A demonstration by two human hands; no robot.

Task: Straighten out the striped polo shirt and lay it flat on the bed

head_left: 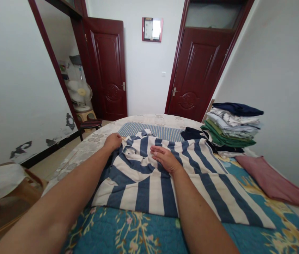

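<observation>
A blue-and-cream striped shirt [144, 190] lies spread on the bed or table top, its collar end to the left and its surface creased there. My left hand [113, 141] is at the far left edge of the shirt, fingers closed on the cloth; the fingertips are partly hidden. Over the middle of the upper part, my right hand [166, 160] rests with fingers stretched out and holds nothing. Beneath the shirt is a teal floral quilted cover [107, 229].
A stack of folded clothes [231, 127] stands at the right, near the wall. In front of it lies a pink folded cloth [273, 180]. A blue striped mat [162, 132] lies behind the shirt. Stools [14, 190] stand at the lower left; a fan [80, 92] is beyond the doorway.
</observation>
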